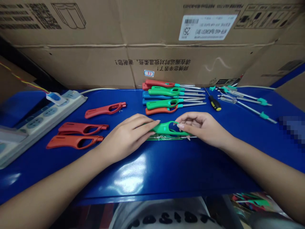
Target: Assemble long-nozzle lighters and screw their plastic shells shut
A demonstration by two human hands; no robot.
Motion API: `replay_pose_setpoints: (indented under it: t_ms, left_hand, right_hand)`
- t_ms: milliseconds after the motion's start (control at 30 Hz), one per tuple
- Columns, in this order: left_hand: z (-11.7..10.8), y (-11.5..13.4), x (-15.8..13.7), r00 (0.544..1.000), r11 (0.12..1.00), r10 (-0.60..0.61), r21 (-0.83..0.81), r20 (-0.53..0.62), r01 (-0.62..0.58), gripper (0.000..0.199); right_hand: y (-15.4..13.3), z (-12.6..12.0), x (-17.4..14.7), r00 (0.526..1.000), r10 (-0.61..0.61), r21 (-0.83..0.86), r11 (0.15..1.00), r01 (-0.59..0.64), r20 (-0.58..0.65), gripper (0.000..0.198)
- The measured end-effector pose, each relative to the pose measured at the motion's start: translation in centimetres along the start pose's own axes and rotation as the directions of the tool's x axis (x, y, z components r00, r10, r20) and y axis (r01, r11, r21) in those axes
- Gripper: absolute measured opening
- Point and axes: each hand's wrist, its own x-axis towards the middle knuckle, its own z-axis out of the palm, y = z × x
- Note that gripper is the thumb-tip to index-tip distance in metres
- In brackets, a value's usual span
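Observation:
Both hands hold a green lighter casing half at the middle of the blue table. My left hand is closed round its left end, with the fingertips on top and along the near side. At the other end, beside the oval trigger opening, my right hand pinches it between thumb and fingers. Just beneath and nearer to me lies another green half with a thin metal tube and fine wires in it; whether the halves touch is hard to see. Behind the hands, assembled gas lighters in red, green, blue and orange lie stacked.
Several red casings lie on the left, near a white power strip. A black and yellow screwdriver and several lighter inner rods are at the right. A cardboard box walls off the back of the blue table.

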Motion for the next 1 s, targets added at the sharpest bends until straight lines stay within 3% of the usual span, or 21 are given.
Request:
replay_pose_setpoints:
  t_ms: [133, 233, 367, 467, 633, 767, 900, 1000]
  left_hand:
    - [-0.3, 0.2, 0.1, 0.999, 1.0, 0.011, 0.003, 0.033, -0.012, 0.041]
    - [-0.3, 0.3, 0.1, 0.999, 0.999, -0.015, -0.028, 0.041, 0.016, 0.037]
    - [-0.1, 0.2, 0.1, 0.988, 0.993, -0.083, -0.074, 0.127, 0.093, 0.036]
    - [0.1, 0.1, 0.1, 0.978, 0.986, -0.101, -0.113, 0.184, 0.123, 0.035]
    - [0.1, 0.1, 0.2, 0.971, 0.974, -0.144, -0.145, 0.192, 0.173, 0.031]
    - [-0.3, 0.2, 0.4, 0.962, 0.954, -0.235, -0.154, 0.14, 0.256, 0.028]
    - [-0.3, 0.0, 0.6, 0.935, 0.931, -0.344, -0.097, 0.088, 0.352, 0.028]
    - [-0.1, 0.0, 0.5, 0.927, 0.927, -0.37, -0.049, 0.059, 0.373, 0.03]
  right_hand:
    - [0.0, 0.0, -0.2, 0.999, -0.014, -0.026, 1.0, 0.015, 0.041, 0.031]
    - [0.3, -0.1, -0.3, 0.992, -0.122, -0.186, 0.974, 0.128, 0.044, 0.029]
    - [1.0, -0.3, -0.2, 0.912, -0.373, -0.513, 0.757, 0.405, 0.169, 0.032]
    - [1.3, -0.5, 0.0, 0.868, -0.422, -0.612, 0.623, 0.488, 0.262, 0.032]
    - [1.1, -0.6, 0.2, 0.837, -0.435, -0.672, 0.514, 0.533, 0.332, 0.03]
    - [1.2, -0.9, 0.1, 0.851, -0.438, -0.711, 0.495, 0.499, 0.291, 0.034]
    - [1.3, -0.6, -0.3, 0.865, -0.467, -0.742, 0.513, 0.432, 0.182, 0.065]
    - [1.0, -0.2, -0.6, 0.833, -0.53, -0.763, 0.47, 0.444, 0.158, 0.075]
